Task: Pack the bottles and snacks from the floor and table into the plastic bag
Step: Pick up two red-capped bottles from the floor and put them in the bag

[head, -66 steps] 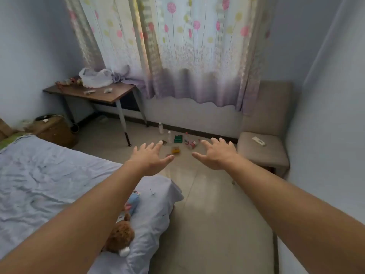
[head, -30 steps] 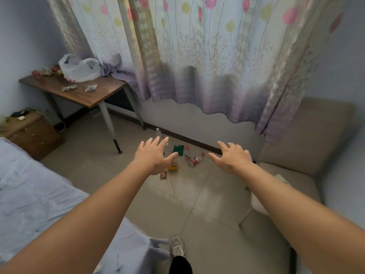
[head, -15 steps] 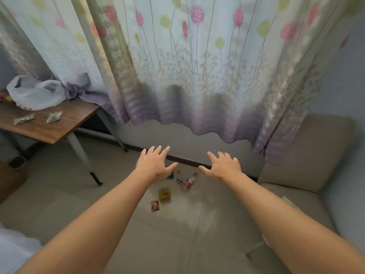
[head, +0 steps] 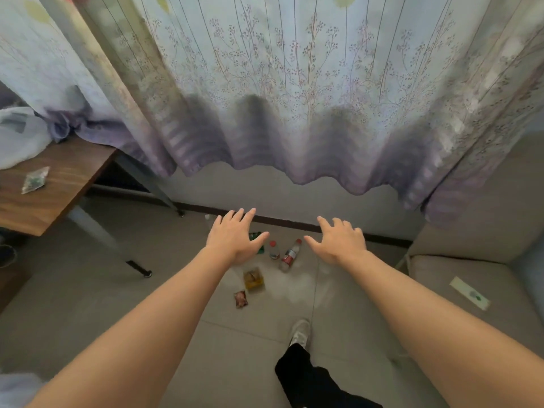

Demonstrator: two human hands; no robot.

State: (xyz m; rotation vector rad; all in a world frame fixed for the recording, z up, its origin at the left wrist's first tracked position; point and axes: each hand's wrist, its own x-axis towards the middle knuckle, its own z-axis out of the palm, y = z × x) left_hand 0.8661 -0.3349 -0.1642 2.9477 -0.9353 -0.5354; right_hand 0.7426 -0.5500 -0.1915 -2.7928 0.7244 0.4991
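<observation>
From the head camera: stretching forward palm-down, the left hand [head: 234,241] with fingers spread and gripping nothing; reaching out likewise at 1 o'clock, the right hand [head: 341,242], fingers splayed and empty, well apart from the left; hanging above the floor, both, touching none of the items.

Lying on the tiled floor between the two hands: a small bottle [head: 274,250] with a red cap, and just beside it at 3 o'clock a larger bottle [head: 290,254] with a red label, tilted on its side; peeking out at the left thumb, a green packet [head: 255,235], partly hidden behind the hand; showing above the left fingertips near the skirting, a pale bottle top [head: 210,218], too blurred for telling more.

Sitting at 6 o'clock from the left hand: a yellow snack packet [head: 253,279], and just below it a small reddish snack packet [head: 240,299].

Standing at 9 o'clock: a wooden table [head: 59,184], carrying a greenish snack packet [head: 35,179] and, at its far edge, the white plastic bag [head: 20,135], slumped against the curtain [head: 279,83].

Resting at 3 o'clock: a beige seat [head: 459,290] with a flat white strip [head: 469,293] on its cushion.

Stepping forward at 6 o'clock: a shoe [head: 300,331] under a dark trouser leg [head: 306,375].
</observation>
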